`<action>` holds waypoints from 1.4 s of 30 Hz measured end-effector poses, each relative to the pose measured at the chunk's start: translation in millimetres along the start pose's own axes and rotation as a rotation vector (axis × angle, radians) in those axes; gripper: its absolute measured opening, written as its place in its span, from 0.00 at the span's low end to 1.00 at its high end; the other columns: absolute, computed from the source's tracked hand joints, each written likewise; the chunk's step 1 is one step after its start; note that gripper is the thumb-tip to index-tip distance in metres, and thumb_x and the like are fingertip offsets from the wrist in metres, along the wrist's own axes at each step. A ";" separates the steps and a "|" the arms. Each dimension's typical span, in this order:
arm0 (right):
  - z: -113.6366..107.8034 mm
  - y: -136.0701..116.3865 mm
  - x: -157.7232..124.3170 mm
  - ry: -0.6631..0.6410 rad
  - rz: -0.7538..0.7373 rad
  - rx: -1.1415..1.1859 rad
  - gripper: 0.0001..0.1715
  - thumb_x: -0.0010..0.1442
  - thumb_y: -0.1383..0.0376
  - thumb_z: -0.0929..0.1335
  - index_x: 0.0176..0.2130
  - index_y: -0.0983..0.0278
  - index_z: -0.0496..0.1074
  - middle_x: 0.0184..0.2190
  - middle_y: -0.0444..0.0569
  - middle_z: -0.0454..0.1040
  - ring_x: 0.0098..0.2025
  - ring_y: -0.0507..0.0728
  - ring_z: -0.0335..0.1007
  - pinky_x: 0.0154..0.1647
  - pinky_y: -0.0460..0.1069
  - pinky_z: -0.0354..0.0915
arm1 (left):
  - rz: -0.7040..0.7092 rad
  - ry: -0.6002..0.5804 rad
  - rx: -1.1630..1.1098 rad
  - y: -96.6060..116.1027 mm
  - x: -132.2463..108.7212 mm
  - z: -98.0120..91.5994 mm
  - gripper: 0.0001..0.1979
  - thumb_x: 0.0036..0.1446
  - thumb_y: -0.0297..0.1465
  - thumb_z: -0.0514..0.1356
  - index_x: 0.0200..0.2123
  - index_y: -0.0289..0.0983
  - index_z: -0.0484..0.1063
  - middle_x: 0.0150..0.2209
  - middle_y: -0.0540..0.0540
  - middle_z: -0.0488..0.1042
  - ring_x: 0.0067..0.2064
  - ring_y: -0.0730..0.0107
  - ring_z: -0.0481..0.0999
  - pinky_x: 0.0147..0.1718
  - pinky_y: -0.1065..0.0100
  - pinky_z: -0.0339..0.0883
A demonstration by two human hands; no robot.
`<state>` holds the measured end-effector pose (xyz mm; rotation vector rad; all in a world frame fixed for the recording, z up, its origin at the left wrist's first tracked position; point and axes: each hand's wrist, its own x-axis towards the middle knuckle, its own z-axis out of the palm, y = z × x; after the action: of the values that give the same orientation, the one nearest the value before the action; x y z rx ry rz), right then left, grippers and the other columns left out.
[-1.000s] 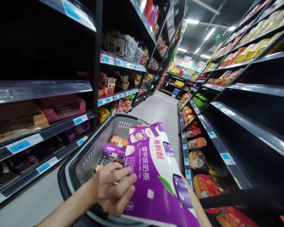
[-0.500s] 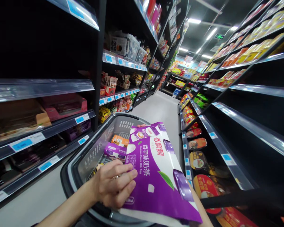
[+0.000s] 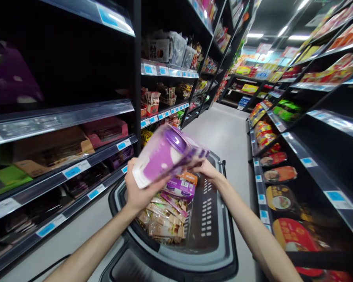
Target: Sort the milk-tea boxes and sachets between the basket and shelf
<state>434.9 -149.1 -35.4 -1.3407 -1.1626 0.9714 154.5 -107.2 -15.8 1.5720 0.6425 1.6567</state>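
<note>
Grip at both ends steadies the purple cup pack (image 3: 167, 154) above the basket (image 3: 223, 250): left hand (image 3: 138, 192) clasps near end, right hand (image 3: 207, 170) far end.

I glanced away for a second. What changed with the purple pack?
The purple milk tea pack swung away from the camera, over the basket, turning from face-up to on edge. The left hand moved to its near end; the right hand now shows at its far end. Unchanged: both hands hold it; the small purple box lies in the basket.
</note>
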 end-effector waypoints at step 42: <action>7.2 -9.3 -4.8 0.057 0.020 0.216 0.30 0.51 0.49 0.78 0.48 0.62 0.79 0.45 0.53 0.80 0.38 0.60 0.77 0.31 0.50 0.76 | -0.859 0.174 -0.390 -20.7 30.8 -4.4 0.23 0.44 0.42 0.73 0.41 0.37 0.76 0.36 0.49 0.77 0.33 0.73 0.75 0.31 0.71 0.71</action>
<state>425.9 -152.7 -27.2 -1.2010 -0.9738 1.0356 155.0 -69.9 -14.0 0.7069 0.8626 1.1559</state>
